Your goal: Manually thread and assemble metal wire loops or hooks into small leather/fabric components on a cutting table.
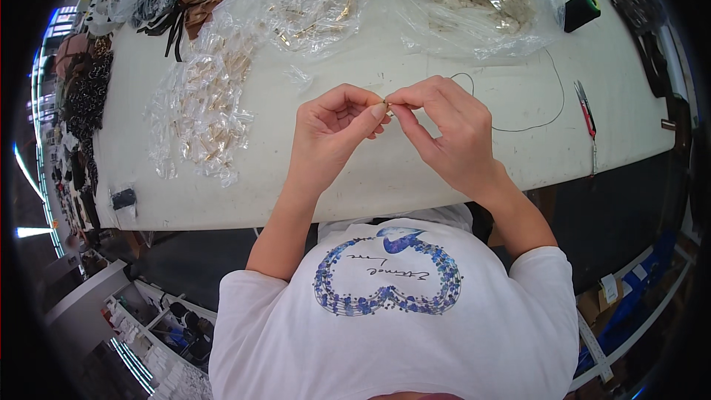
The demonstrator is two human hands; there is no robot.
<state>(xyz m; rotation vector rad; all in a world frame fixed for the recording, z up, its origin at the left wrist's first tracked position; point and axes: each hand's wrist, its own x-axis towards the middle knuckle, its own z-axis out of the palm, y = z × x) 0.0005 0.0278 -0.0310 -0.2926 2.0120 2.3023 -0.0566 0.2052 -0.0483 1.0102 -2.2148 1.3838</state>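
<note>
My two hands meet fingertip to fingertip above the near middle of the table. My left hand [329, 122] pinches a tiny gold-coloured piece [386, 106] between thumb and forefinger, its other fingers curled in. My right hand [453, 126] is closed in a pinch right against it; what lies between its fingertips is too small to make out. A thin dark thread [535, 127] shows behind my right hand and curves in a wide loop over the tabletop to the right.
Small clear-wrapped gold-coloured pieces [211, 107] lie in a heap at the left. Clear plastic bags [318, 7] spread along the back, with dark straps [178, 26] beside them. A dark thread spool [582, 11] and red-handled tweezers [589, 118] lie at the right of the pale table [355, 192].
</note>
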